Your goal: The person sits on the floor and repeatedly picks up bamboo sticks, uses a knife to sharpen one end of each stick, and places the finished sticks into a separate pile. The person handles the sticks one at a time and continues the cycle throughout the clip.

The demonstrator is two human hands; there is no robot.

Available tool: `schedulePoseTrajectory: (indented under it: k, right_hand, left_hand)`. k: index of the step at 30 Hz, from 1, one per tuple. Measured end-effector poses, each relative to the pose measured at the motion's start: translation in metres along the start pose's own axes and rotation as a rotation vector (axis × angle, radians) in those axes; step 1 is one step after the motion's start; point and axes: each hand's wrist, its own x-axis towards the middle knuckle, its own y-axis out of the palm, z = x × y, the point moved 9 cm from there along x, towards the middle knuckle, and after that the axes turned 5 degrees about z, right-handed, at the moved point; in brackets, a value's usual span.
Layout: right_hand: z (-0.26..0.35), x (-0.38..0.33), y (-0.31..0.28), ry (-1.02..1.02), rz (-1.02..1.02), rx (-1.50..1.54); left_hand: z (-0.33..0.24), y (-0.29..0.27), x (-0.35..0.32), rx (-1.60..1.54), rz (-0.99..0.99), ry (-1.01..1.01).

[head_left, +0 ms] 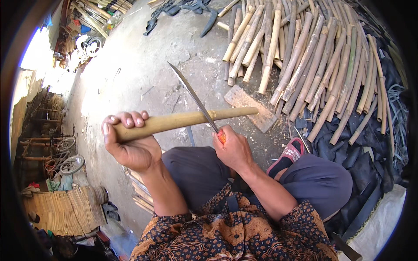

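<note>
My left hand (133, 141) is closed around the thick end of a yellowish bamboo pole (174, 125), held nearly level in front of me and pointing right. In my right hand (235, 150) is the orange-red handle of a long-bladed knife (191, 92). Its blade slants up and to the left, crossing the pole right of its middle; I cannot tell how deep the edge sits, if at all. Beneath the pole's thin end, a flat wooden board (250, 106) lies on the floor.
A large stack of bamboo poles (313, 65) fills the right and far right. Dark rubbery sheets (348, 152) lie beside my right leg. Near my left leg is a bundle of split sticks (141, 191). Dark strips (183, 8) lie farther off. Bicycle wheels (72, 164) stand at left.
</note>
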Motion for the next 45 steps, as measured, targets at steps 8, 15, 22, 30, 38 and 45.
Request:
schedulePoseTrajectory:
  k: [8, 15, 22, 30, 38, 45]
  right_hand:
    - [-0.005, -0.002, 0.000, 0.083, -0.014, 0.019]
    - [-0.023, 0.000, -0.004, 0.248, -0.113, 0.094]
    - [-0.014, -0.001, -0.010, 0.147, -0.132, 0.059]
    - [-0.022, 0.006, -0.006, 0.209, 0.049, 0.095]
    - [-0.033, 0.008, 0.000, -0.032, -0.048, 0.094]
    - [-0.228, -0.015, 0.000, 0.702, 0.001, -0.319]
  left_hand:
    - [0.004, 0.008, 0.002, 0.084, 0.012, 0.053]
    - [0.006, 0.013, 0.006, 0.186, -0.074, 0.083]
    - [0.009, 0.015, 0.005, 0.237, -0.062, 0.090]
    - [0.016, 0.019, 0.010, 0.284, -0.015, 0.080]
    - [0.029, 0.039, 0.031, 0.282, 0.115, 0.039]
    - [0.160, -0.009, 0.046, 0.643, 0.359, -0.400]
